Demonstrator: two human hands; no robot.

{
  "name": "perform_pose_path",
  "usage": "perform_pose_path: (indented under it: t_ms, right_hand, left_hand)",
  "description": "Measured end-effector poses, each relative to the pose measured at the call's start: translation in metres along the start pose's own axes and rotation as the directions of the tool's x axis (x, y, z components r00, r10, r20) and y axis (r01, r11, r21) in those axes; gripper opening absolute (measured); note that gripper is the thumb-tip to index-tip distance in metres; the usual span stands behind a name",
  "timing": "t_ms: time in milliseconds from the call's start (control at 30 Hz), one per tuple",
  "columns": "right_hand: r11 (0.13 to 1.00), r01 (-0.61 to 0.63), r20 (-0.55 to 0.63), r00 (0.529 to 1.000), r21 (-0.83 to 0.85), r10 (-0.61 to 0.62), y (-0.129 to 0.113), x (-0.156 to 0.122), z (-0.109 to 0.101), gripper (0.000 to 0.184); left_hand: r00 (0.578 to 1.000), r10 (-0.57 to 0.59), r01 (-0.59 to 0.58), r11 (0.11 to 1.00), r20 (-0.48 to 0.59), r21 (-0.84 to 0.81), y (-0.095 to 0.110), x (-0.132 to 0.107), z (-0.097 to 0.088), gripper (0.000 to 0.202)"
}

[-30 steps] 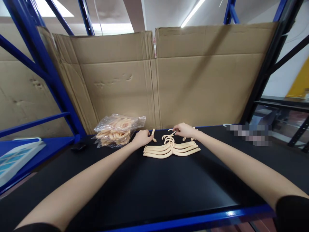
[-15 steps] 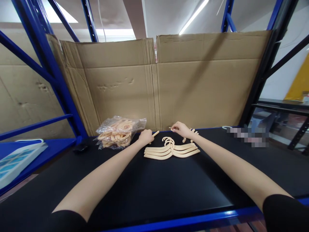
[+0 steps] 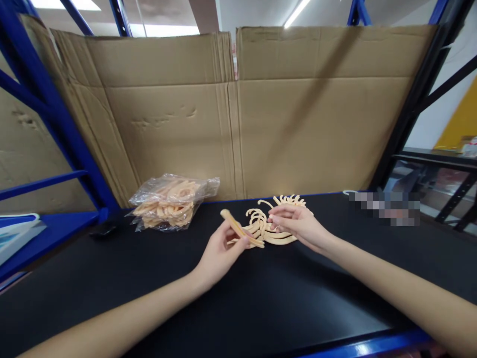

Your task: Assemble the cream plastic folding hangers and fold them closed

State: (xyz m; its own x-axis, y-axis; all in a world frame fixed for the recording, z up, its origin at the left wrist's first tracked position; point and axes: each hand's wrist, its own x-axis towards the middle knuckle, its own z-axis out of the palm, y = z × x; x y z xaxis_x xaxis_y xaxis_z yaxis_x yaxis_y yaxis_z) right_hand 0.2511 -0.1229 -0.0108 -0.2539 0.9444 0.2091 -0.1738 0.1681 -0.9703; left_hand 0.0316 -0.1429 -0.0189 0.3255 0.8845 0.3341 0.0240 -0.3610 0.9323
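Observation:
My left hand (image 3: pixel 222 251) is closed on a beige hanger arm piece (image 3: pixel 237 224), held tilted above the table; a lengthwise line on it may be a second piece. To the right, the fingertips of my right hand (image 3: pixel 294 223) pinch a thin beige hanger hook (image 3: pixel 264 202), its curved end pointing up and left. Beneath and between both hands lie several beige hangers (image 3: pixel 280 240), overlapping in a row with their hooks toward the back. My hands hide parts of them. Behind my right hand is a cluster of loose beige hooks (image 3: pixel 292 200).
A clear plastic bag (image 3: pixel 171 199) of beige pieces rests at the back left of the black table (image 3: pixel 238 308). Cardboard (image 3: pixel 316 114) stands along the back. Blue frame posts (image 3: pixel 63 134) rise on the left, and a small dark object (image 3: pixel 103 229) lies near them.
My left hand has come from beside the bag toward me and the middle, bringing the hanger arm piece. My right hand has drawn back from the loose hooks with one hook. The view has tilted down.

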Motion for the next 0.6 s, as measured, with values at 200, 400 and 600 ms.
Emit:
perform_pose_path:
  t_ms: [200, 400, 600]
  right_hand:
    - [0.984, -0.121, 0.084, 0.99, 0.132, 0.111, 0.003, -0.013, 0.017, 0.025]
    - [0.98, -0.102, 0.121, 0.989, 0.171, 0.082, 0.002, -0.015, 0.019, 0.032]
    - [0.979, -0.107, 0.082, 0.992, 0.176, 0.094, 0.013, -0.012, 0.015, 0.023]
  left_hand:
    - [1.0, 0.01, -0.01, 0.996, -0.003, -0.087, -0.008, -0.009, 0.002, 0.018]
    - [0.999, 0.016, -0.018, 0.999, -0.037, -0.046, -0.009, -0.008, 0.001, 0.017]
    - [0.997, 0.056, -0.056, 0.998, -0.05, -0.005, -0.009, -0.01, 0.001, 0.015]
